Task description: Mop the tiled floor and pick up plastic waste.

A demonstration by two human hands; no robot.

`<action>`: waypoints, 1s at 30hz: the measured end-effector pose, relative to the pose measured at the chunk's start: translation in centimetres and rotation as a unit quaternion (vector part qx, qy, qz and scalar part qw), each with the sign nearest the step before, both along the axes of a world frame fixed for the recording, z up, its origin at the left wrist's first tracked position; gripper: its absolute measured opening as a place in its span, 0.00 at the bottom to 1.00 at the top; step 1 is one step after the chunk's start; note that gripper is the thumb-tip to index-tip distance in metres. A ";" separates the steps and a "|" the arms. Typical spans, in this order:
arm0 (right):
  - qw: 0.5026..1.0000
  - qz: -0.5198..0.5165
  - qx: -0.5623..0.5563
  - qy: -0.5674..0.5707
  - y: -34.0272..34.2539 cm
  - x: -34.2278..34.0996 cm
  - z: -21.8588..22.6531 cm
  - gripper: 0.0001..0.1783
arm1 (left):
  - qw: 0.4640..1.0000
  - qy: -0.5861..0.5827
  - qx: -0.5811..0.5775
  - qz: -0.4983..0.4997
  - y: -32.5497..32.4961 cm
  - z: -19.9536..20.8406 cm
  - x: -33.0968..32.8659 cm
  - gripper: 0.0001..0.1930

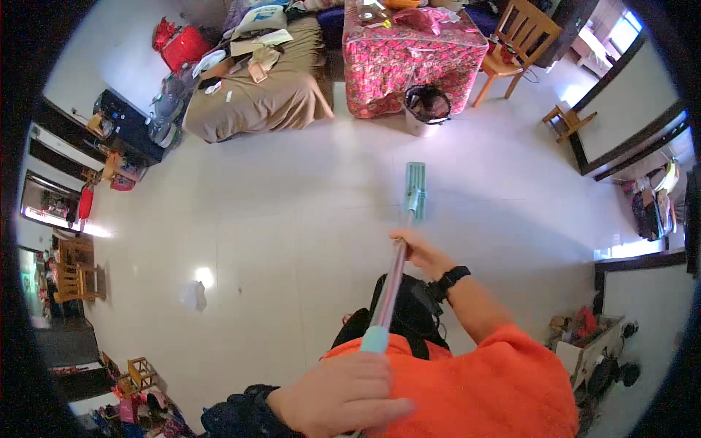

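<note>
A flat mop (392, 285) with a pinkish metal pole runs from my body out over the pale tiled floor (292, 197). Its green rectangular mop head (416, 191) rests on the tiles ahead of me, turned lengthwise. My left hand (343, 394) is closed at the top end, next to the light-blue grip (374, 340); part of that end is hidden under the hand. Lower on the pole, my right hand (418, 250) is wrapped round it, with a black watch (456, 276) on the wrist.
Beyond the mop head stands a lined trash bin (422, 130) against a table with a red floral cloth (365, 80). A brown-covered sofa (255, 109) is far left, a wooden chair (504, 66) and small stool (566, 123) far right. A whitish scrap (194, 296) lies on the floor.
</note>
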State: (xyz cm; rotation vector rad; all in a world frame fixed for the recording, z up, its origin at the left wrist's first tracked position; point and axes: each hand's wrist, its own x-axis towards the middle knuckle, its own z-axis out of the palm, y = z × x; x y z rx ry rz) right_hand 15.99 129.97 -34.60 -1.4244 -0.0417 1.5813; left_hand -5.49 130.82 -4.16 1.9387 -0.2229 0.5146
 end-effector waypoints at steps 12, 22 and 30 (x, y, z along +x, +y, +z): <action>0.991 -0.132 0.009 -0.025 1.2 23.7 -4.8 0.08 | 0.993 -0.010 -0.082 -0.089 5.2 -5.1 20.6 0.16; 0.993 -0.088 -0.029 -0.073 8.1 42.6 -5.1 0.07 | 0.992 -0.013 -0.115 -0.040 8.3 -10.5 37.9 0.17; 0.987 0.012 -0.101 -0.125 11.3 46.6 -7.7 0.08 | 0.992 -0.006 -0.124 0.031 10.3 -12.8 41.7 0.14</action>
